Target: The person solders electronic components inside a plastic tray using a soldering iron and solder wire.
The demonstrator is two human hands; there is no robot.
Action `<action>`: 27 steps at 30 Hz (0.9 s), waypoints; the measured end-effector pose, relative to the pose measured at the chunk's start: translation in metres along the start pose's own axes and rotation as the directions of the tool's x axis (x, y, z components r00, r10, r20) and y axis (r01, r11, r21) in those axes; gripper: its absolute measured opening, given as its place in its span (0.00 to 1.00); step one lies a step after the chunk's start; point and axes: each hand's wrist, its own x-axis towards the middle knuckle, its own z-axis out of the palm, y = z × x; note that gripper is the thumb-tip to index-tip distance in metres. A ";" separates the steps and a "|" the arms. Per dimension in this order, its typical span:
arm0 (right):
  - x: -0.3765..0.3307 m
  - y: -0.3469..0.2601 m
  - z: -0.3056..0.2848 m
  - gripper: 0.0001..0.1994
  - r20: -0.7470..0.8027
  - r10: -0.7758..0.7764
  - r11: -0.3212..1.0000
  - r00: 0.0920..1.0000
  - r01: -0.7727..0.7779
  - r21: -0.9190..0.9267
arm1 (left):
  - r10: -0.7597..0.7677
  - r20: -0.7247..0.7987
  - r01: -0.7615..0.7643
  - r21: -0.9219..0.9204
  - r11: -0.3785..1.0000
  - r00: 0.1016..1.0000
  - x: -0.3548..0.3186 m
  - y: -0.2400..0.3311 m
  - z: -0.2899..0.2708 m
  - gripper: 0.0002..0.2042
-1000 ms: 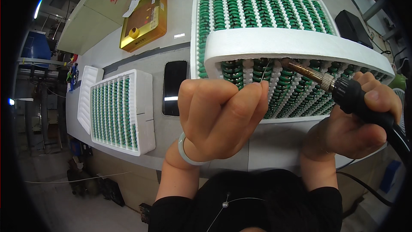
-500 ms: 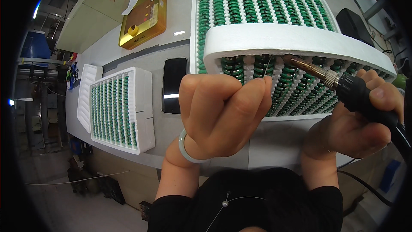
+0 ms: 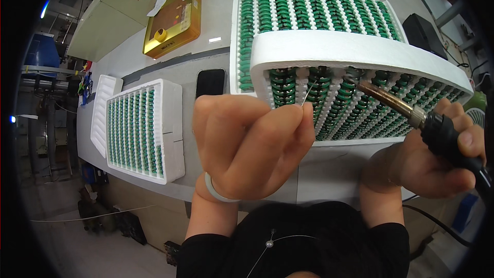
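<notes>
Centrally, a tilted white foam tray (image 3: 360, 49) of ringed green coils (image 3: 342, 105) is set over a grey worktop (image 3: 329, 175); left of it a black phone (image 3: 210, 83) is laid, workshop floor (image 3: 123, 249) beyond. Before the tray, thin silvery wire (image 3: 308, 94) is pinched by the left hand (image 3: 252, 146), pointed up-right; a black-handled soldering iron (image 3: 419, 118) is gripped by the right hand (image 3: 440, 162), long axis slanted up-left, tip toward the coils.

Black short-sleeved top (image 3: 329, 231), pale left-wrist bangle (image 3: 211, 188), fine necklace (image 3: 296, 236); round pearly pendant (image 3: 269, 244)
</notes>
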 end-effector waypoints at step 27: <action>0.003 -0.005 0.018 0.21 0.042 0.003 0.928 0.999 0.013 -0.373 | 0.033 -0.006 -0.034 -0.094 0.995 0.999 -0.002 -0.003 0.016 0.09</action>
